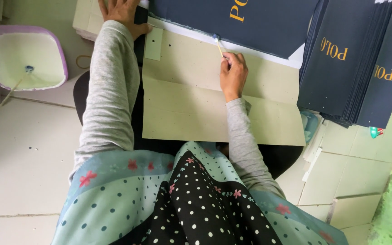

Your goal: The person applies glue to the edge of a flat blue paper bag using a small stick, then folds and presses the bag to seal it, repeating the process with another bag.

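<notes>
A floor of pale square tiles fills the view from above, with the person seated on it in a dotted, flowered cloth and grey sleeves. Across the middle lies a large sheet of greenish-grey cardboard, creased along its length so that it forms two flat panels. Its far edge meets a dark navy printed sheet with gold lettering, lying over a white strip. At the upper right a thick stack of the same navy sheets rests fanned on the tiles, well apart from the hands.

At the upper left sits a square basin with a purple rim holding white paste, a thin stick standing in it — it is off to the side of the left sleeve.

The right hand rests on the cardboard near its far edge, fingers pinched round a slim brush stick whose blue-tipped end touches the seam where cardboard meets navy sheet. The left hand lies spread and flat, gripping nothing, pressing down at the cardboard's far left corner — just beside a small pale card tab.
</notes>
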